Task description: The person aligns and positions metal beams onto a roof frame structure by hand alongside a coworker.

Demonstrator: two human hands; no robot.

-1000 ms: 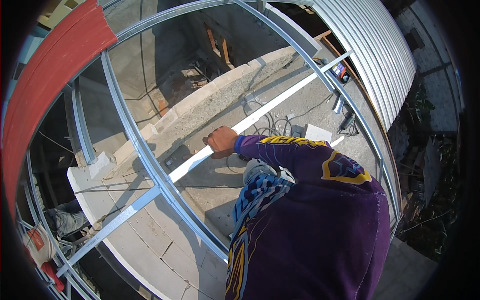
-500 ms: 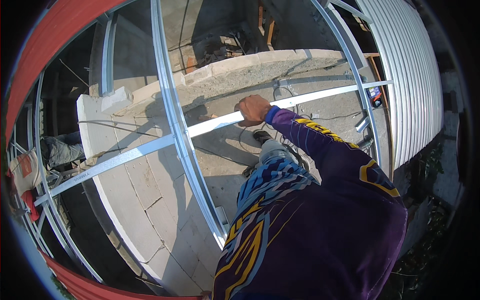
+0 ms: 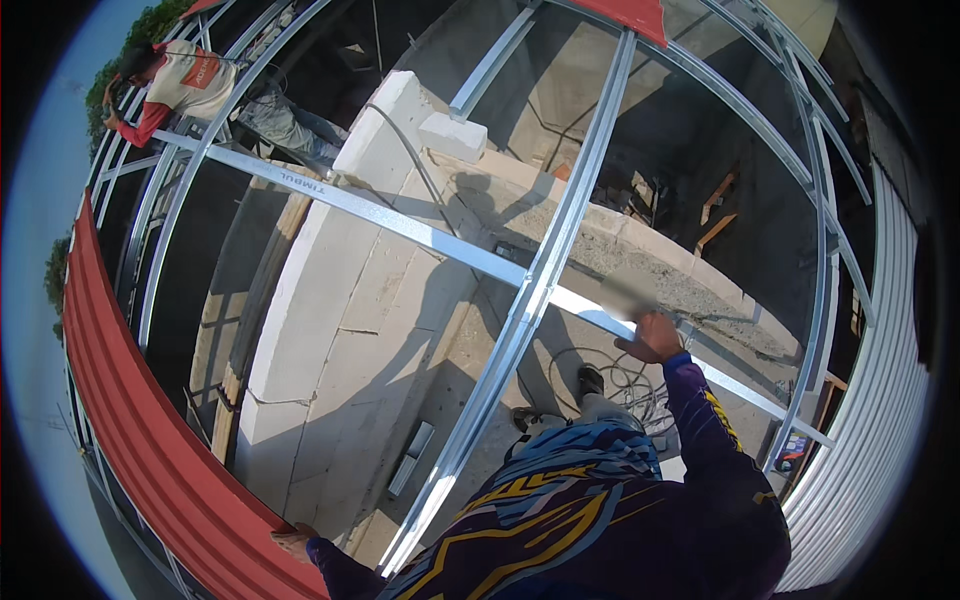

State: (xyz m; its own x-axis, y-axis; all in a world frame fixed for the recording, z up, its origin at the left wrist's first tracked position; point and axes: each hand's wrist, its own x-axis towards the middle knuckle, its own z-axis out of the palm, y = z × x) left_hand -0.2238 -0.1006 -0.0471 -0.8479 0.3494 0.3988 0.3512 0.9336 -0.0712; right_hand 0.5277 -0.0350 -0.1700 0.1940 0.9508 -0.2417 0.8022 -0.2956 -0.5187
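Note:
My right hand (image 3: 655, 338) is closed around a long galvanized steel batten (image 3: 425, 236), just right of where it crosses a steel rafter (image 3: 580, 180). At the lower left, my left hand (image 3: 297, 543) grips the inner edge of a ribbed red roofing sheet (image 3: 165, 400); its fingertips are partly hard to make out. Both arms wear dark purple sleeves. Beneath the batten, the floor and my feet show between the steel members. A blurred patch covers a spot just above my right hand.
A co-worker (image 3: 200, 85) leans over the frame at the upper left, near the batten's far end. Pale block walls (image 3: 310, 320) stand below. A corrugated silver sheet (image 3: 865, 430) lies at the right. Cables (image 3: 635, 385) coil on the floor, and steel rafters (image 3: 760, 110) cross the upper right.
My view has swung left, bringing the co-worker, the red sheet and my left hand on its edge into sight. My right hand still holds the batten.

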